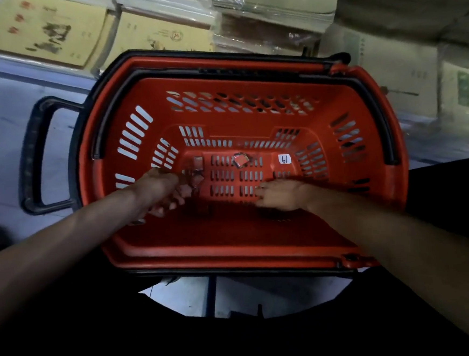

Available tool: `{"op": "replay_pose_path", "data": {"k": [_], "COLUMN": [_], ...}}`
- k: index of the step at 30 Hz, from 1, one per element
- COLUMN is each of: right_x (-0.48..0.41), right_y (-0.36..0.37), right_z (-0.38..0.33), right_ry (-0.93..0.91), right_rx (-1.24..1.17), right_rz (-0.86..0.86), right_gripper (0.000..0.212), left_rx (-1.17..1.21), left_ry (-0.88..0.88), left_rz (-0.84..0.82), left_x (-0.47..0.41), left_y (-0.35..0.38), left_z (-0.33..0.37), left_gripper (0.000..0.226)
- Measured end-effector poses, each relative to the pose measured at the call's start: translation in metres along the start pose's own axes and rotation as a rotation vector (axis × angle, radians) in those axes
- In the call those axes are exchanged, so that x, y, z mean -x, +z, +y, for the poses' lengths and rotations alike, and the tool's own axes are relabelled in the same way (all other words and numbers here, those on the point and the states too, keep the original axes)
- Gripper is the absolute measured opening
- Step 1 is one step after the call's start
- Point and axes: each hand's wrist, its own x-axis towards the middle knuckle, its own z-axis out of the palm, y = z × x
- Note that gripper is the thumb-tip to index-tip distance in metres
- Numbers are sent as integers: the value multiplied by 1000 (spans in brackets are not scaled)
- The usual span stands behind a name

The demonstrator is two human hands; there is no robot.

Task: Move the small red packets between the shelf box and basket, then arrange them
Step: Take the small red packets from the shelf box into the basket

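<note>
A red plastic basket [233, 251] with black handles sits below me, and both my arms reach into it. A small red packet [240, 159] lies alone on the basket floor near the far wall. Two more red packets [197, 164] lie at the left of the floor. My left hand [162, 190] is palm up beside them, fingers curled around small red packets [187, 190]. My right hand [282, 195] rests flat on the floor at the right, fingers spread, with nothing visible in it. The shelf box is not identifiable in this view.
A white label reading "19" [284, 159] is stuck on the basket floor at the right. Stacked cardboard cartons [42, 32] wrapped in plastic fill the background beyond the basket. A long black pull handle [33, 154] juts out to the left over a grey floor.
</note>
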Motion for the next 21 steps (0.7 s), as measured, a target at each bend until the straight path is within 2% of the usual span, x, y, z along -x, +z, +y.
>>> {"op": "replay_pose_path", "data": {"k": [5,8,13,16,21], "right_x": [13,17,17,18,10], "right_y": [-11,-11,4,8,8], "right_z": [19,25,33,32,26], "right_ry": [141,315,664,684,584], "right_rx": [-74,-155,-488,-533,-502], "right_rz": [104,127,291,296,291], "right_gripper": [47,48,48,52,58], "left_rx": [239,329,396,418,421], "left_ry": [-198,-192,-182,-182,-166], "left_rz": [-125,-142,-207,-188,-168], "left_x": [2,8,9,6,2], "left_y": [-3,0,2,2,1], "left_z": [15,21,20,18,17], "left_gripper": [21,23,27,27,19]}}
